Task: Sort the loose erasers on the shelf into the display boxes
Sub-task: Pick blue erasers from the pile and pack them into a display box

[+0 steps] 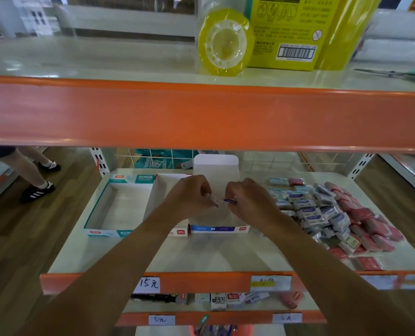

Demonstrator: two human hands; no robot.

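A heap of loose erasers [327, 212], white-and-blue ones and pink ones, lies on the right of the shelf [201, 253]. Three display boxes stand side by side: a teal-trimmed one [99, 214] at left, a red-trimmed one [177, 232] in the middle, a blue-fronted one [218, 229] with a raised lid at right. Over the blue-fronted box, my left hand [189, 195] pinches a white-and-blue eraser [213, 201]. My right hand [250, 200] pinches another blue-banded eraser [230, 201], close beside the first.
An orange shelf beam [201, 115] runs across just above my hands. Tape rolls [225, 42] and a yellow box [296, 32] sit on the upper shelf. Price labels [149, 283] mark the front edge. A person's legs [31, 175] stand at left.
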